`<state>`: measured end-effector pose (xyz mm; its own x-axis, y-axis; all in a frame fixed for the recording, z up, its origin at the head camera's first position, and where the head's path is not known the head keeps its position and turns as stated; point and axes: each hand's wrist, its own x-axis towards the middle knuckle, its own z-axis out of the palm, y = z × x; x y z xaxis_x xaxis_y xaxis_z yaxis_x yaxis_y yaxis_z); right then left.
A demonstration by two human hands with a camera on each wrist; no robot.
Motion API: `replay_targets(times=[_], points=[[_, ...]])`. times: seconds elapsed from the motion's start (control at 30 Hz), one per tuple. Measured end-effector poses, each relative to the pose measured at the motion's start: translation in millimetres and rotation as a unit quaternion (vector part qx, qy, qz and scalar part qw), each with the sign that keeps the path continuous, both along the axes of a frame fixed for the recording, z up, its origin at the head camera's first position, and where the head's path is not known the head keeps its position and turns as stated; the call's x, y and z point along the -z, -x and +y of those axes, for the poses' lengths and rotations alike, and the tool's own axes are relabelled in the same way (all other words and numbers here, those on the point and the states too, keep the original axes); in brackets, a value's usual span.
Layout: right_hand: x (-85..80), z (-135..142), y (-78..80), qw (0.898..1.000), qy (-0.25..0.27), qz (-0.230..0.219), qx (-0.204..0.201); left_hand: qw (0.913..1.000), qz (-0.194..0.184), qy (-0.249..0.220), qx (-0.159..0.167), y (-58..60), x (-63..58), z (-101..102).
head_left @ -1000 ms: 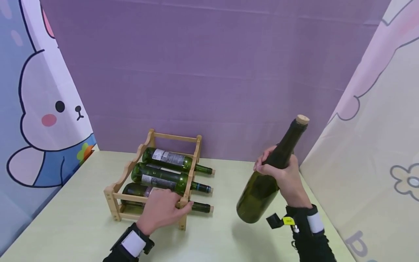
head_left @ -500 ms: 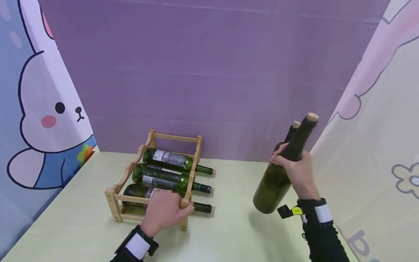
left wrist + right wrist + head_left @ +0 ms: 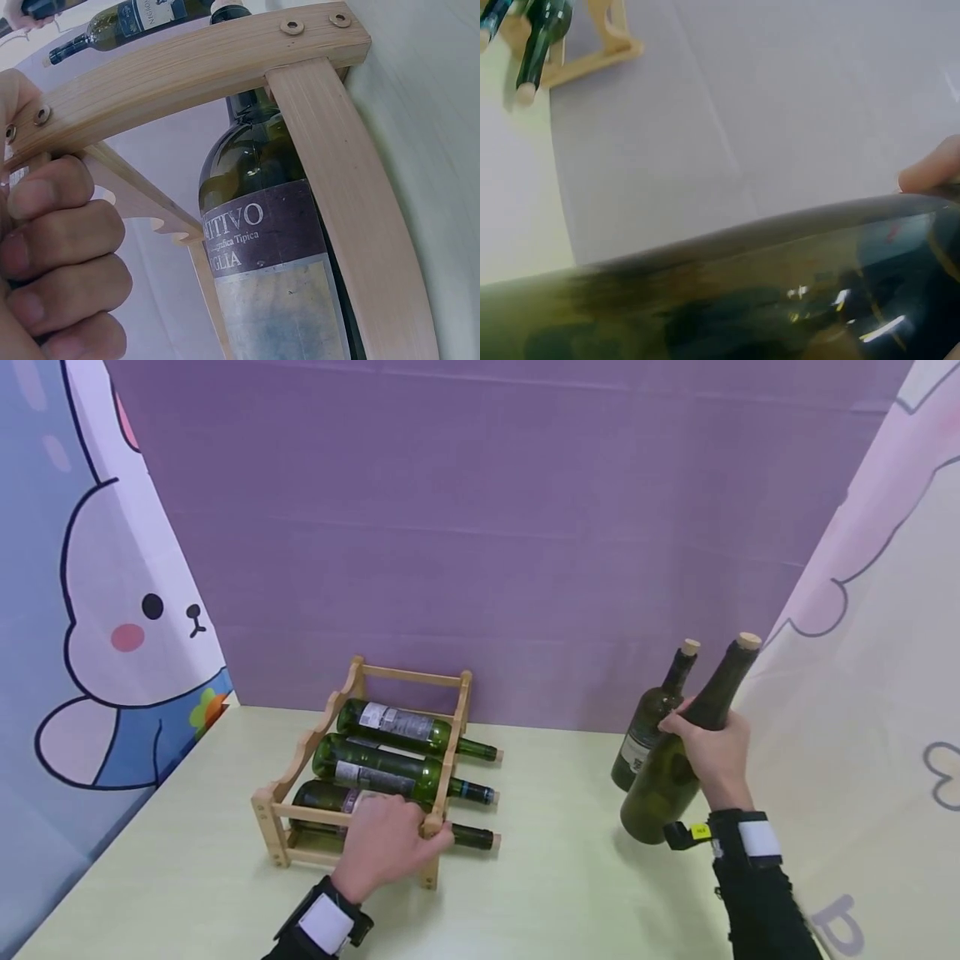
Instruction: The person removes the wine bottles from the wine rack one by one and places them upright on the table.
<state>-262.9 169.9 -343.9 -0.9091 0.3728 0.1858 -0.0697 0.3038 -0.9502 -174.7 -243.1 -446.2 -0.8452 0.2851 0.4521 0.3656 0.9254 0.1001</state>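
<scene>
My right hand [image 3: 720, 752] grips a corked dark green wine bottle [image 3: 663, 789] around its shoulder and neck. The bottle leans, cork up to the right, its base seemingly just above the table. Its glass [image 3: 727, 292] fills the lower right wrist view. Close behind it is a second corked bottle [image 3: 645, 722] with a pale label. My left hand [image 3: 386, 839] holds the front right corner of a wooden wine rack [image 3: 315, 814]; in the left wrist view its fingers [image 3: 75, 232] are curled at the wood. Below that hand, a labelled bottle [image 3: 262, 225] lies in the rack, partly covered.
Two more green bottles lie in the rack: one at the back [image 3: 397, 722] and one in the middle [image 3: 382, 770]. Their corked necks stick out to the right. The pale table [image 3: 555, 860] meets a purple backdrop [image 3: 495, 543]; a printed cloth [image 3: 885, 710] borders the right side.
My right hand has carried its bottle to the right and slightly down, uncovering the second bottle behind. My left hand has stayed on the rack, and the view has shifted slightly.
</scene>
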Motion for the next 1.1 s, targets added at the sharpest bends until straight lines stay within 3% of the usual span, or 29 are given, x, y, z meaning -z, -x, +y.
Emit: replay_targets(times=[0.6,0.83,1.1], points=[[33.9,27.8,33.6,0.998,0.008,-0.010,0.060,0.9999,0.009,0.001,-0.007,-0.9,1.7,0.3],[48.4,33.4,38.6,0.998,-0.010,-0.028,0.055,0.9998,0.017,-0.001,-0.009,-1.2,4.1,0.6],[53.8,35.1,38.3,0.998,-0.016,-0.009,0.055,0.9996,0.026,-0.011,-0.008,-2.4,3.2,2.0]])
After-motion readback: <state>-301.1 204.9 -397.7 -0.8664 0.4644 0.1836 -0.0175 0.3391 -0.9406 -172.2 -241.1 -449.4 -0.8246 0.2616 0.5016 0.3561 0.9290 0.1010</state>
